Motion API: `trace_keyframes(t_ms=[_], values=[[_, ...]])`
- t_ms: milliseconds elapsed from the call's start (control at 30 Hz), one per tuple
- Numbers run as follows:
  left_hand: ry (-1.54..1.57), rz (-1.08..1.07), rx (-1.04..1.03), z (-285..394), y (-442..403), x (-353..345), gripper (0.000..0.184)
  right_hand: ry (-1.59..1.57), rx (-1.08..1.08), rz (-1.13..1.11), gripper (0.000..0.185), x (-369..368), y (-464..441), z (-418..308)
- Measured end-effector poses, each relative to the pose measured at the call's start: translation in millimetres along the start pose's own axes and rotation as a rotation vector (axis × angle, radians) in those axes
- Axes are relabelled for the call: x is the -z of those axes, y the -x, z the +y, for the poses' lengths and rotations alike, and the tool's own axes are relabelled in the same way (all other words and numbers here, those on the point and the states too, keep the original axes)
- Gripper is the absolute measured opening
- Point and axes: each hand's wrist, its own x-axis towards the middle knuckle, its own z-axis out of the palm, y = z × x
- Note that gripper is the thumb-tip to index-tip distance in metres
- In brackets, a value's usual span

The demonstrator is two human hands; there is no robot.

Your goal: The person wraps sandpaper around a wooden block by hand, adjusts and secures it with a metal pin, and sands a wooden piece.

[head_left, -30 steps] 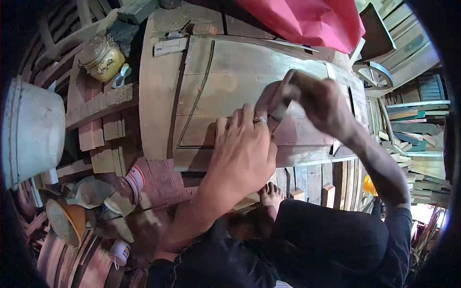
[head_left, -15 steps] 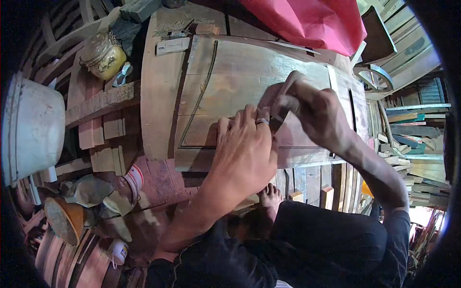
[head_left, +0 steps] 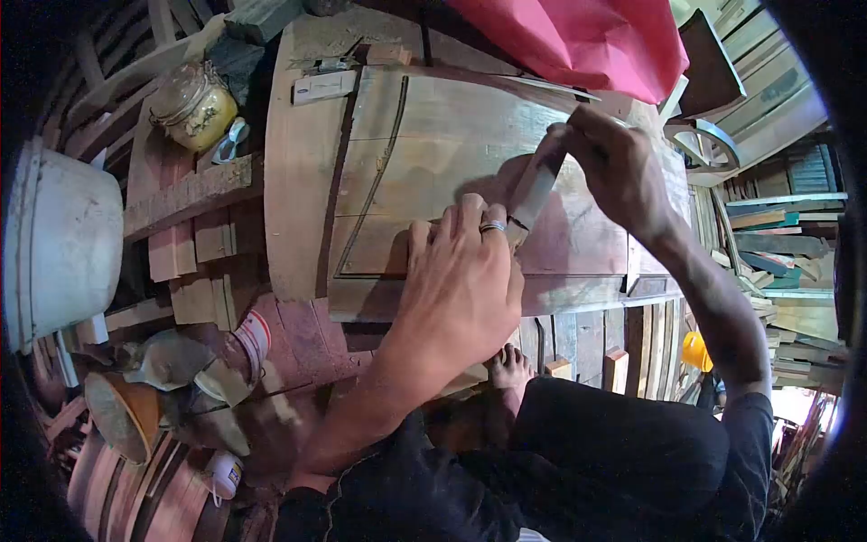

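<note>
A wooden panel (head_left: 433, 163) with dark grooves lies across the work surface in front of me. My left hand (head_left: 465, 280), with a ring on one finger, bends its fingers over a small wooden piece (head_left: 516, 232) at the panel's middle. To its right, my right hand (head_left: 619, 172) grips a flat grey-brown strip (head_left: 537, 185) near its upper end. The strip slants down, and its lower end meets the small piece beside my left fingers. My left fingertips are partly hidden behind the hand.
A glass jar (head_left: 194, 108) of yellow contents and a white tub (head_left: 72, 244) stand at the left. Pink sheeting (head_left: 587, 45) hangs over the panel's far edge. A white box (head_left: 323, 87) lies at upper left. An orange bowl (head_left: 126, 417) sits lower left.
My right hand has moved up and slightly right with the strip, which now shows more clearly. My left hand has stayed nearly in place.
</note>
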Motion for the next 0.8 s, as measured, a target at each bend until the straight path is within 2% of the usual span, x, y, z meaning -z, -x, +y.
trace_keyframes(t_ms=[33, 100, 167, 267, 300, 367, 400, 433, 500, 567, 600, 633, 700, 733, 767, 800], values=[[-0.015, -0.023, 0.008, 0.7, -0.1, 2.1, 0.049, 0.022, 0.008, -0.027, 0.007, 1.0, 4.4, -6.5], [-0.025, -0.050, 0.012, 0.1, 0.6, -0.1, 0.051, -0.171, 0.053, -0.090, 0.008, -13.8, 17.5, -22.4], [-0.065, 0.072, -0.065, -3.7, 3.9, -7.3, 0.050, -0.123, 0.023, -0.211, 0.007, 0.2, 17.7, -47.7], [-0.053, 0.069, -0.035, -2.7, 2.1, -7.6, 0.049, 0.066, -0.043, -0.039, 0.005, 2.4, 6.0, -13.8], [-0.055, 0.073, -0.031, -2.5, 2.0, -6.4, 0.049, -0.061, 0.000, 0.009, 0.003, 0.2, -3.9, -7.4], [-0.031, 0.032, -0.027, -1.5, 1.1, -4.1, 0.048, -0.021, -0.011, -0.007, 0.004, -3.5, 7.6, -16.0], [-0.029, 0.031, -0.028, -1.5, 0.5, -2.8, 0.048, 0.089, -0.030, -0.111, 0.003, -5.2, 15.4, -22.1], [-0.027, -0.010, -0.031, -2.1, 0.1, -1.3, 0.047, -0.125, 0.086, -0.135, 0.004, -6.6, 19.1, -43.7], [-0.024, -0.058, -0.040, -1.6, -0.4, -2.7, 0.046, -0.122, 0.012, -0.206, 0.004, -7.0, 21.8, -46.6], [-0.019, 0.059, -0.034, -1.2, 1.6, -5.5, 0.042, -0.028, -0.029, -0.119, 0.005, -2.6, 10.5, -16.3], [-0.023, 0.064, -0.029, -0.9, 1.4, -4.2, 0.042, -0.037, 0.060, 0.022, 0.004, -4.7, -0.7, -7.2], [-0.013, 0.040, -0.020, -0.2, 0.2, -2.9, 0.041, 0.010, 0.008, -0.035, 0.004, 2.1, -5.7, -3.6], [0.002, 0.016, -0.010, -0.6, 1.0, -2.4, 0.041, 0.017, 0.051, -0.017, 0.006, -2.3, 4.0, -14.5], [-0.038, 0.026, -0.024, -1.5, 2.2, -3.9, 0.041, 0.054, 0.008, -0.118, 0.007, -3.1, 10.0, -21.5], [-0.079, 0.036, -0.040, -1.8, 2.5, -4.8, 0.041, -0.213, 0.095, -0.101, 0.006, -11.9, 13.1, -23.0], [-0.058, 0.013, -0.026, -0.8, 1.8, -3.3, 0.044, -0.127, 0.048, -0.128, 0.006, -8.3, 12.1, -21.5]])
